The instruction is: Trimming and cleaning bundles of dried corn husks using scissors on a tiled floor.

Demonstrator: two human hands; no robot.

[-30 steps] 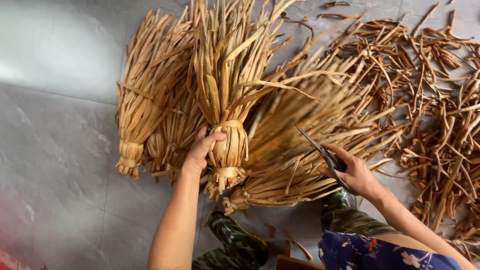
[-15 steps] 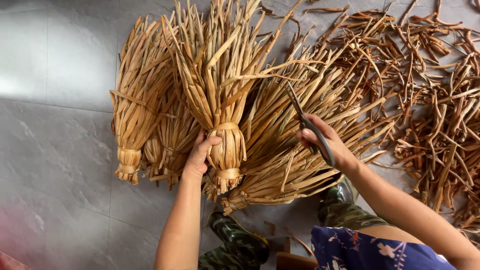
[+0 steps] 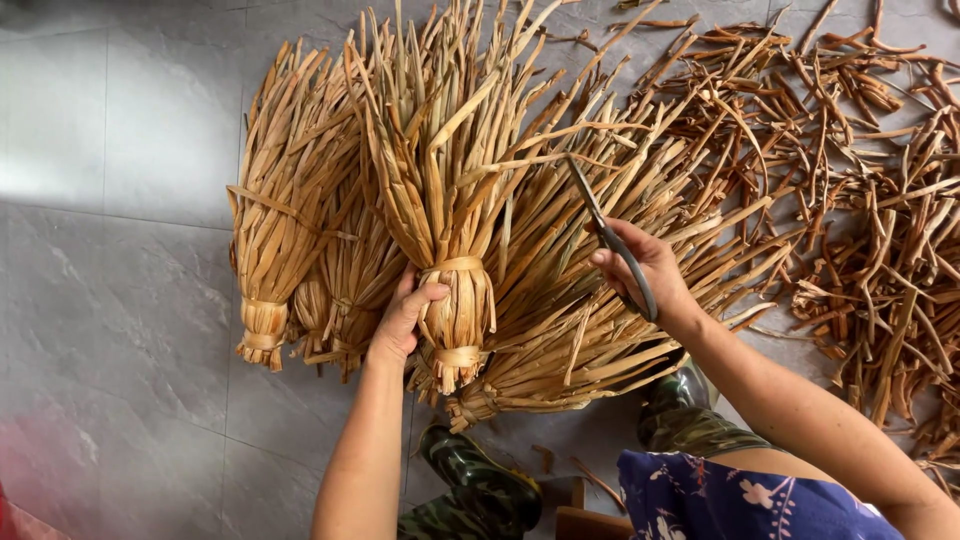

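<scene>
Floor: grey stone tiles [image 3: 110, 330] are carrying everything; I'm looking straight down at them.
Left hand: my left hand [image 3: 403, 318] is grasping the tied neck of the middle bundle of dried leaves [image 3: 445, 200], fingers wrapping the flank just beside its woven band.
Middle bundle: it is lying on top of the others, tied end pointing toward me, loose tips fanning away.
Right hand: my right hand [image 3: 645, 272] is clenching the grips of the scissors [image 3: 612, 240]; their blades are pointing up and away from me, over the fanned strips of the right bundle [image 3: 600, 330].
Blades: they are looking nearly closed, but I cannot tell whether they are touching a strip.
Left bundles: two more tied bundles [image 3: 285, 240] are lying just beside the middle one, to its left.
Scrap: darker brown offcuts [image 3: 860, 200] are piling up on the tiles at right, well apart from my left hand.
Feet: camouflage rubber boots [image 3: 480, 490] are standing near the tied ends.
</scene>
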